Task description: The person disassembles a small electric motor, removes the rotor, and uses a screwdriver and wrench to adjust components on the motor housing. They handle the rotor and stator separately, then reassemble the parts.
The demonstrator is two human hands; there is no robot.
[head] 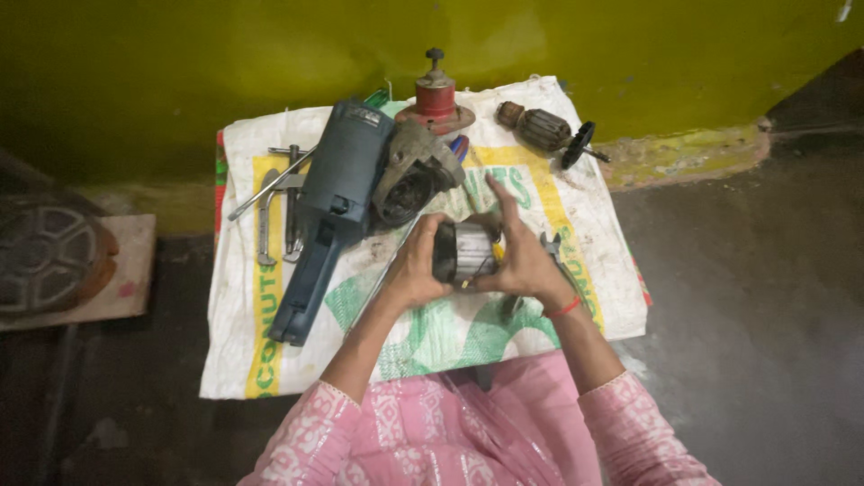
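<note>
Head view: both hands are on a short grey cylindrical motor stator [463, 253], held just above the printed woven sack [270, 360] spread on the floor. Left hand [416, 270] is clamped round its left end, right hand [522, 261] cups the right end with the index finger stretched up. Stator's long axis runs roughly left-right, the dark open end toward the left hand; yellow wire bits show at the right end. Progress, as I judge it: strip-down is well along. The blue power-tool body [333, 207] lies apart with its handle pointing toward the person, the grey gear housing [414, 175] sits at its head, open bore facing up. Armature with fan [549, 130] lies well apart near the wall, beside a red puller-like tool [436, 99]. Spanners [279, 202] lie left of the body. Nothing looks refitted yet.
</note>
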